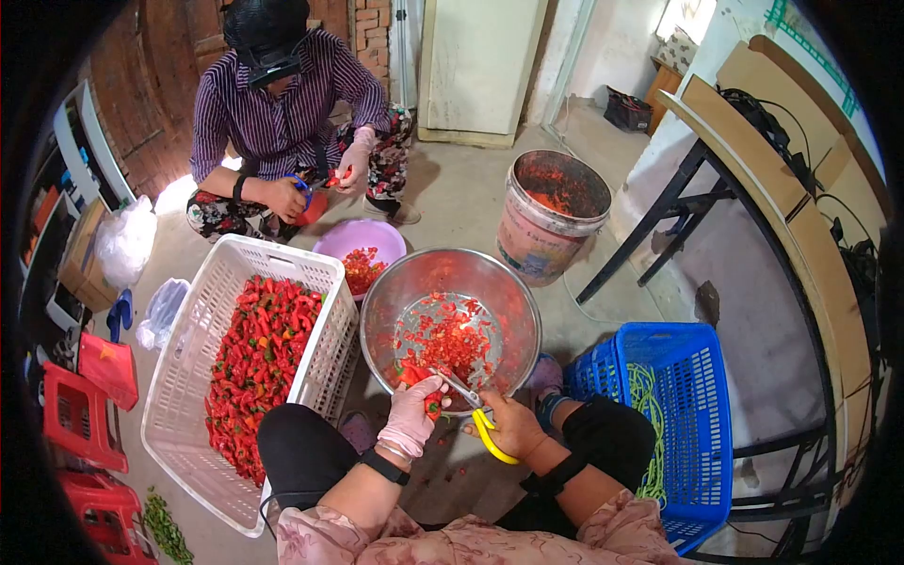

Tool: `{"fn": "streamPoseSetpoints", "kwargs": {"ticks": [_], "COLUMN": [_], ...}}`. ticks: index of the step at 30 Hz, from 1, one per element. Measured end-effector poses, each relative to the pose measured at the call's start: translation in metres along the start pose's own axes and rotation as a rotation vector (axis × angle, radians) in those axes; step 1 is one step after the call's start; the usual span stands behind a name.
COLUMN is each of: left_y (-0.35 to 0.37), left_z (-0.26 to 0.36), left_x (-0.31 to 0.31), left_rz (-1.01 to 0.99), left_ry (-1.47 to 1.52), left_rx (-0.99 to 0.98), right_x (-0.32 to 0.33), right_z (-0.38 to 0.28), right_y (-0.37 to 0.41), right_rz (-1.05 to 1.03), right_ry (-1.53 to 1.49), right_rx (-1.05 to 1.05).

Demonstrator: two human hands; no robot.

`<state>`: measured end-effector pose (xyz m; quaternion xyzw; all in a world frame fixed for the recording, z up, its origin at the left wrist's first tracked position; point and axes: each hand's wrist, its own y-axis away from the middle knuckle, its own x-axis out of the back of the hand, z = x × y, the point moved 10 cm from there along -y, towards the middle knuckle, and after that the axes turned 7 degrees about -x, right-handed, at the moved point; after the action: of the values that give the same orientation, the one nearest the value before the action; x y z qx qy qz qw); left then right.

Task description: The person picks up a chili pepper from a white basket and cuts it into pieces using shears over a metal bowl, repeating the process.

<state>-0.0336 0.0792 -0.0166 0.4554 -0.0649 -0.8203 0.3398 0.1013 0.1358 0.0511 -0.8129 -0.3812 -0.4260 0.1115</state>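
Note:
Over the near rim of a steel bowl (pixel 516 273), my gloved left hand (pixel 411 414) is closed round red peppers (pixel 433 405). My bare right hand (pixel 513 426) grips yellow-handled scissors (pixel 486 435), whose blades reach up to the peppers at my left fingertips. Chopped red pepper pieces (pixel 447 339) lie in the bowl. To the left, a white plastic crate (pixel 325 268) holds whole red peppers (pixel 268 348), a few of them partly green.
A person (pixel 282 122) squats opposite with blue scissors and a pepper, behind a purple basin (pixel 363 235). A stained bucket (pixel 551 226) stands behind the bowl. At right are a blue basket (pixel 697 377) and a table (pixel 800 235); red stools (pixel 85 419) stand left.

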Motion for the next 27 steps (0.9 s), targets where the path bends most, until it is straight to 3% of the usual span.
{"fn": "streamPoseSetpoints", "kwargs": {"ticks": [13, 27], "left_y": [0.003, -0.008], "left_z": [0.006, 0.014], "left_x": [-0.006, 0.001], "left_rz": [0.035, 0.079], "left_ry": [0.034, -0.063], "left_rx": [-0.037, -0.155], "right_x": [-0.003, -0.005], "right_z": [0.001, 0.009], "right_y": [-0.001, -0.004], "right_rz": [0.003, -0.043], "right_ry": [-0.236, -0.21], "right_rx": [-0.05, -0.033]}}
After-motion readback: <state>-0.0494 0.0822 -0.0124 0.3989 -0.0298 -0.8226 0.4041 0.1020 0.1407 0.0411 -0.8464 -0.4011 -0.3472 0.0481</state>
